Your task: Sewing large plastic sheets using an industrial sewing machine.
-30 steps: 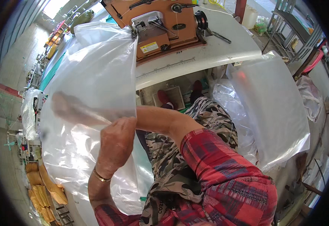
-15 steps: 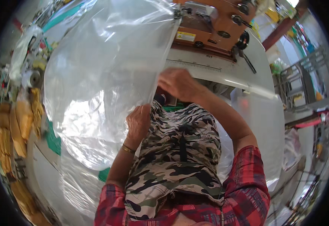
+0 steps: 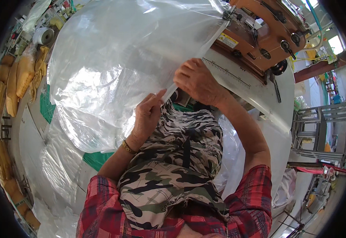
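A large clear plastic sheet (image 3: 101, 59) spreads over the left side of the table and down toward my lap. Its right edge runs as a narrow band from the needle area of a brown sewing machine (image 3: 266, 49) down to my hands. My right hand (image 3: 196, 81) pinches this edge, fingers curled over it. Lower and to the left, my left hand (image 3: 147, 113) has the same edge between thumb and fingers. The band shows between the two hands. My camouflage apron (image 3: 173, 158) lies below them.
A ruler scale (image 3: 226, 73) is marked on the white table (image 3: 270, 105) in front of the machine. Yellow-brown bundles (image 3: 24, 73) and a white roll (image 3: 43, 36) stand at far left. Metal racks (image 3: 319, 127) are at right. More clear plastic (image 3: 60, 164) hangs at lower left.
The machine and table appear shifted right in view. My left hand has come up closer to the right one, which now grips the sheet edge more plainly.
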The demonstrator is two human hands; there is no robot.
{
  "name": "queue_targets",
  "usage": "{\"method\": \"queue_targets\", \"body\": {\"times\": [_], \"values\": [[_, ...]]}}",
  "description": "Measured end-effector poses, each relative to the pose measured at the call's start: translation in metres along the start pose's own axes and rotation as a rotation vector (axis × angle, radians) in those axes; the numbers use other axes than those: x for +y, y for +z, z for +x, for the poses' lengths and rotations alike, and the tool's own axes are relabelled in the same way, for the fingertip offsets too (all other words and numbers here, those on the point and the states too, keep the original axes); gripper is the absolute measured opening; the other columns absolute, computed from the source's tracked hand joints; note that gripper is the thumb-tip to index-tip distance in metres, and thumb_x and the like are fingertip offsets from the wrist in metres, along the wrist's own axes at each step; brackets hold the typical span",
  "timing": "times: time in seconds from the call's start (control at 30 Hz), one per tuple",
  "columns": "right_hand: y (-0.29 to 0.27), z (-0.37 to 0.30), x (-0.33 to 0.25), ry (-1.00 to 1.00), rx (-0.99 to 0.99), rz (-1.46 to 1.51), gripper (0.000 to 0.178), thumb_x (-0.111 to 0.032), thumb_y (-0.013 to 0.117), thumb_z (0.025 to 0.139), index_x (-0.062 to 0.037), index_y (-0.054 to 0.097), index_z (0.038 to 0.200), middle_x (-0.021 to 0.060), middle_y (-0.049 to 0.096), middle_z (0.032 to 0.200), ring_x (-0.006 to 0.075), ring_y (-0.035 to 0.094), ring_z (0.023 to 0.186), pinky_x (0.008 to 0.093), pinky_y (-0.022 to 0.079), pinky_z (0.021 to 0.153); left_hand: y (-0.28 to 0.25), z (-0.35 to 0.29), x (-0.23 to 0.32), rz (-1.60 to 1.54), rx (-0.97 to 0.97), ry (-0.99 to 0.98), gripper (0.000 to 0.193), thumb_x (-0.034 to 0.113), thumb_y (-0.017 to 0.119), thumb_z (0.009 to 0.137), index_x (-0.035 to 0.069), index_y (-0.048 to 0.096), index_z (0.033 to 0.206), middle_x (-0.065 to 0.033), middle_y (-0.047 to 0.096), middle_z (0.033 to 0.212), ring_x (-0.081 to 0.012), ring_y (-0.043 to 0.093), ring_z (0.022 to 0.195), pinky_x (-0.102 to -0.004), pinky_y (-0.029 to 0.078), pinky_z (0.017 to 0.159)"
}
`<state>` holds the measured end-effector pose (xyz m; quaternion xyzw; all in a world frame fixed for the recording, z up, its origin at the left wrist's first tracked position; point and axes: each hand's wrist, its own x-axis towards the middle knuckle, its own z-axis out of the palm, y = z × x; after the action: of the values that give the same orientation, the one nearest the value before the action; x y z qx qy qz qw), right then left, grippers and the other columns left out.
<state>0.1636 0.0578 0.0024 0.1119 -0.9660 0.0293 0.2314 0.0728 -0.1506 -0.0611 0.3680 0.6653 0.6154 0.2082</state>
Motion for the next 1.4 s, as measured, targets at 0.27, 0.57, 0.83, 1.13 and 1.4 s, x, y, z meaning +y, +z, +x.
{"method": "queue_targets", "body": {"times": [0.27, 0.57, 0.83, 1.13, 1.4], "values": [[-0.013, 0.005, -0.005, -0.015, -0.055, 0.051, 0.015, -0.019, 0.069, 0.081, -0.0099, 0.060, 0.089, 0.0025, 0.057, 0.093, 0.0223, 0.054, 0.097, 0.0393, 0.041, 0.091, 0.007, 0.004, 0.010, 0.245, 0.081, 0.184, 0.030, -0.001, 0.073, 0.080, 0.006, 0.070, 0.109, -0.0045, 0.055, 0.076, -0.0116, 0.053, 0.062, -0.0257, 0.044, 0.057], [-0.018, 0.012, 0.002, 0.001, -0.030, 0.139, 0.013, -0.016, 0.071, 0.079, -0.0089, 0.061, 0.083, 0.0024, 0.058, 0.084, 0.0231, 0.056, 0.088, 0.0384, 0.043, 0.084, -0.004, 0.011, 0.026, 0.558, 0.019, 0.391, 0.025, -0.005, 0.065, 0.082, 0.002, 0.068, 0.106, -0.0121, 0.061, 0.085, -0.0268, 0.065, 0.071, -0.0334, 0.050, 0.061], [-0.034, 0.016, 0.028, 0.082, 0.006, 0.193, 0.009, -0.013, 0.069, 0.082, -0.0062, 0.065, 0.086, 0.0048, 0.062, 0.080, 0.0223, 0.057, 0.083, 0.0358, 0.041, 0.083, -0.017, 0.014, 0.038, 0.448, -0.058, 0.411, 0.032, -0.008, 0.059, 0.081, 0.001, 0.065, 0.111, -0.0131, 0.062, 0.086, -0.0302, 0.065, 0.071, -0.0362, 0.051, 0.062], [-0.053, 0.023, 0.060, 0.126, -0.032, 0.086, 0.013, -0.021, 0.066, 0.084, -0.0088, 0.066, 0.088, 0.0055, 0.062, 0.079, 0.0237, 0.057, 0.085, 0.0386, 0.036, 0.090, -0.029, 0.033, 0.049, 0.326, -0.187, 0.345, 0.026, -0.002, 0.068, 0.082, 0.003, 0.064, 0.107, -0.0107, 0.061, 0.081, -0.0252, 0.063, 0.065, -0.0346, 0.049, 0.058], [-0.054, 0.025, 0.102, 0.076, 0.005, -0.348, 0.031, -0.030, 0.064, 0.088, -0.0092, 0.061, 0.111, 0.0036, 0.059, 0.085, 0.0213, 0.056, 0.092, 0.0424, 0.033, 0.098, -0.021, 0.048, 0.037, 0.337, -0.226, 0.481, 0.023, -0.002, 0.067, 0.077, 0.004, 0.063, 0.099, -0.0107, 0.062, 0.078, -0.0279, 0.064, 0.065, -0.0358, 0.049, 0.056]]}}
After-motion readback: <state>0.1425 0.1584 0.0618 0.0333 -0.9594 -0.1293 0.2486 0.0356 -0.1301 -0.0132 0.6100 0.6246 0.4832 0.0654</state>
